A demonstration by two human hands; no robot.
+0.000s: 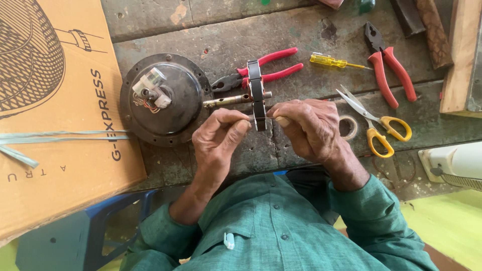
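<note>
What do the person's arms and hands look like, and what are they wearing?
Both arms wear long green sleeves, part of a buttoned green shirt. The cloth bunches in folds just above each wrist. The left hand and right hand are bare, with no gloves. No rings, watch or bracelets show. The knuckles are wrinkled and the fingernails are short.

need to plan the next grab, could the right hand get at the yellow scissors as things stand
Probably yes, once freed: the right hand is pinching the black ring on the shaft, but the yellow scissors lie open on the bench just beside it, with nothing between.
</note>
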